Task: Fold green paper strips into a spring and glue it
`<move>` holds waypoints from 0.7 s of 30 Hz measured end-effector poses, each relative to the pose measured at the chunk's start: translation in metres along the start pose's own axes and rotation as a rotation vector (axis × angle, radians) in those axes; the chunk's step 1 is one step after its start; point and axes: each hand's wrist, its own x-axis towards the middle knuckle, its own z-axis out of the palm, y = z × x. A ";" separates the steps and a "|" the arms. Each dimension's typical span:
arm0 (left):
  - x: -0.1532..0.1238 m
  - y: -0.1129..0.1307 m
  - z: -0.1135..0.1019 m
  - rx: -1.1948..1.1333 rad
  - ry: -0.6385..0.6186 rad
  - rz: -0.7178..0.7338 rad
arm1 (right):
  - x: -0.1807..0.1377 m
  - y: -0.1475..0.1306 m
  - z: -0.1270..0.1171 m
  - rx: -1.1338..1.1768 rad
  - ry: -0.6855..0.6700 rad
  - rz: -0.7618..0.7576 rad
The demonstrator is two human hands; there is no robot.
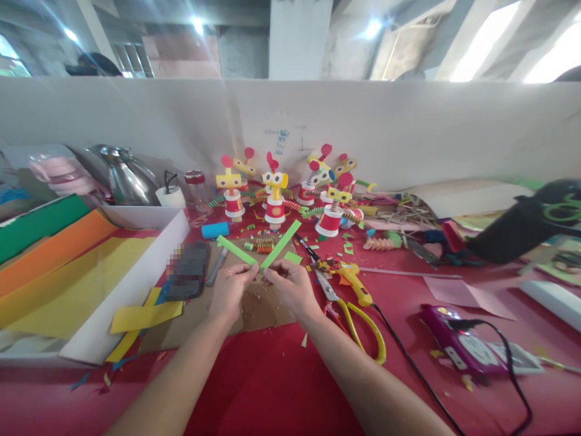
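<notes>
Two green paper strips meet in a V between my hands over a brown cardboard mat. My left hand (231, 287) pinches the lower end of the left green paper strip (236, 249). Fingertips of my right hand (290, 284) close on the base of the right green paper strip (282, 243). Whether the strips are joined at the bottom I cannot tell. Just beyond them lie folded paper springs (264, 245) in orange and green. Yellow-handled scissors (363, 324) and a yellow glue gun (356, 283) rest to the right of my right hand.
Several paper-cup robot figures (275, 209) stand at the back near the partition. On the left are a white box (131, 290) of coloured paper, a phone (188, 272) and yellow strips (147, 316). A purple device (467, 345) with a black cable sits right.
</notes>
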 end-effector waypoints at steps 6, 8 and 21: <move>-0.004 0.002 0.007 -0.086 -0.063 0.017 | 0.001 -0.001 0.000 0.248 0.060 0.062; -0.006 0.003 0.011 -0.127 -0.061 0.005 | 0.001 0.000 0.001 0.302 0.076 0.084; -0.004 0.001 0.008 -0.138 0.040 0.018 | -0.008 0.000 0.010 0.241 0.090 0.044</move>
